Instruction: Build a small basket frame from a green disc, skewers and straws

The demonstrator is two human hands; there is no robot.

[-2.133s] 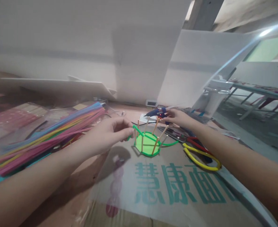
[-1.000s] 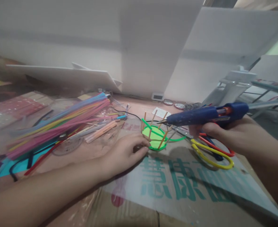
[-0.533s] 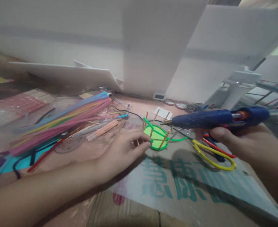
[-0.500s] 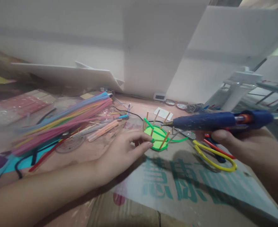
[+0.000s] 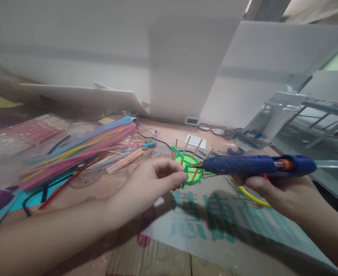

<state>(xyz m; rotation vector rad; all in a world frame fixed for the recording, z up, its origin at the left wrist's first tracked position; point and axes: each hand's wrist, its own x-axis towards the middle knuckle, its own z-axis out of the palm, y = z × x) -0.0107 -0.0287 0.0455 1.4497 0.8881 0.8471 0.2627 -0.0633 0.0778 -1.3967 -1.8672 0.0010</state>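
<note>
My left hand [image 5: 154, 180] reaches in from the left, thumb and forefinger pinching a short end of green pipe cleaner [image 5: 186, 169]. My right hand [image 5: 280, 191] is wrapped round a blue hot glue gun [image 5: 237, 165], held level and pointing left. Its metal nozzle [image 5: 196, 165] is at the pinched pipe cleaner; whether the two touch I cannot tell. Just behind my left fingertips lies a light green disc [image 5: 189, 158] edged in green pipe cleaner, with several thin wooden sticks [image 5: 197, 148] standing up around its rim.
A bundle of coloured pipe cleaners [image 5: 100, 143] and some peach-coloured sticks [image 5: 125, 161] lie to the left. Yellow-handled scissors [image 5: 253, 197] are partly hidden under my right hand. Behind stand a small white display [image 5: 191, 120] and a clear plastic container [image 5: 275, 119].
The glue gun has come down and left, its nozzle now at the pipe cleaner in my left fingers. My left hand still pinches, with the green end now turned upright. My right hand now covers more of the scissors.
</note>
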